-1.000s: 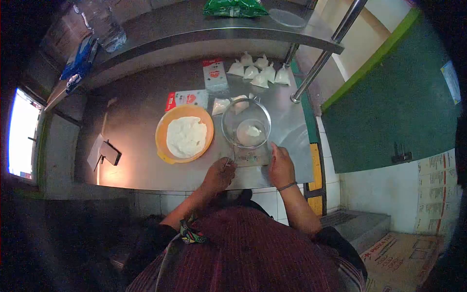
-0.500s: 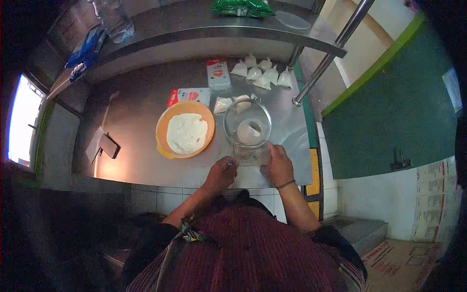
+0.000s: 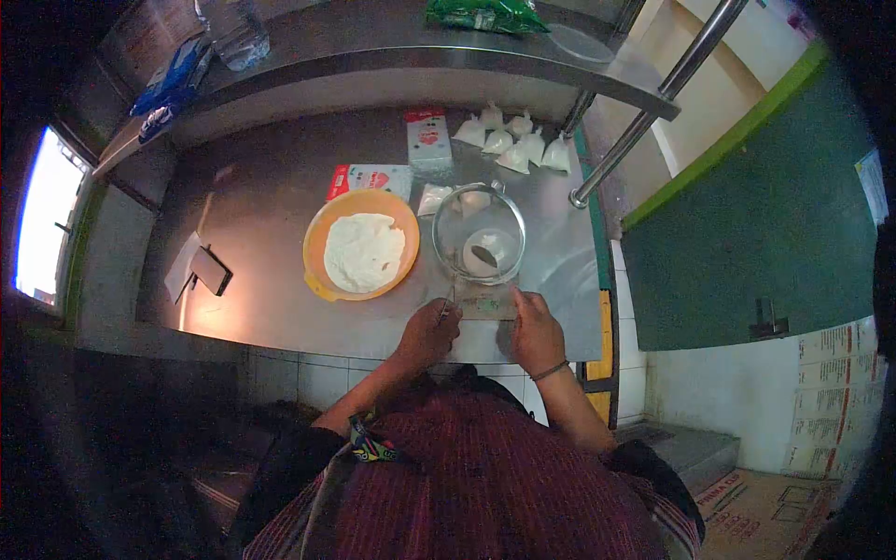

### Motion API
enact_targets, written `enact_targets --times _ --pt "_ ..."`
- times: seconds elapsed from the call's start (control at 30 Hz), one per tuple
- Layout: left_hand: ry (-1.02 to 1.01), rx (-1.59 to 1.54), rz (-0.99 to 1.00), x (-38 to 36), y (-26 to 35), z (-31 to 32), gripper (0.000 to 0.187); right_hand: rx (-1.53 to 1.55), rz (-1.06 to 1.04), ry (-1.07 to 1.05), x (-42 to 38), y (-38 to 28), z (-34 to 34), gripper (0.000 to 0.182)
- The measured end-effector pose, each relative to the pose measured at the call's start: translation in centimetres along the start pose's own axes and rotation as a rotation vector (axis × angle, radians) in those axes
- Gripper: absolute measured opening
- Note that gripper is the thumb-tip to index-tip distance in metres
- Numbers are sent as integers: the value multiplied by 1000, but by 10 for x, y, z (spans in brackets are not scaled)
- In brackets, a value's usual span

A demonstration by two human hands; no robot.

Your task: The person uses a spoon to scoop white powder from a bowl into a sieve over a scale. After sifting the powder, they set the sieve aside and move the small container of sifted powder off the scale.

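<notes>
A clear round bowl (image 3: 478, 193) rests on a kitchen scale (image 3: 483, 305) with a lit display. White powder (image 3: 491, 245) lies at the bottom of the bowl, with a dark patch showing there. At the scale's left front corner, my left hand (image 3: 431, 333) is closed around something thin and shiny that I cannot make out. My right hand (image 3: 539, 336) is at the scale's right edge, fingers curled and the index finger reaching toward the bowl; what it grips, if anything, is hidden. To the left sits an orange basin (image 3: 314, 266) holding white flour (image 3: 365, 253).
Small tied bags of white powder (image 3: 514, 157) stand at the back right, another bag (image 3: 435, 199) behind the basin. Two red-and-white boxes (image 3: 429, 140) are near the wall. A phone (image 3: 211, 271) leans at left. A metal shelf (image 3: 373, 62) overhangs the steel table (image 3: 271, 322).
The view has shifted slightly, so the table items appear a little to the right. Both hands stay beside the scale, with little visible movement.
</notes>
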State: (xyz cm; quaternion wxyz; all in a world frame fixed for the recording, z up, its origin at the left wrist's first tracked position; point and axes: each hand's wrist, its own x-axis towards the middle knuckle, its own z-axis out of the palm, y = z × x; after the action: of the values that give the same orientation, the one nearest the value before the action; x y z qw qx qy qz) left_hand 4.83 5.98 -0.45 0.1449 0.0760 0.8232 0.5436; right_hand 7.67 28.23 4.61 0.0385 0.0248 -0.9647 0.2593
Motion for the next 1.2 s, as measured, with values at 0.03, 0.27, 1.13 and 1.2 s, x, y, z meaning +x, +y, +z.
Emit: enact_targets --times 0.03,0.27,1.13,1.2 --pt "-3 38 63 1 -8 2 26 -1 54 -68 1 -3 -2 48" --pt "25 75 138 -3 3 -2 28 -50 3 123 23 20 4 53" --pt "-42 -17 -45 -8 16 -1 28 -35 -6 124 23 27 2 56" --pt "-40 -61 -73 -8 15 -1 28 -27 -36 101 19 28 4 56"
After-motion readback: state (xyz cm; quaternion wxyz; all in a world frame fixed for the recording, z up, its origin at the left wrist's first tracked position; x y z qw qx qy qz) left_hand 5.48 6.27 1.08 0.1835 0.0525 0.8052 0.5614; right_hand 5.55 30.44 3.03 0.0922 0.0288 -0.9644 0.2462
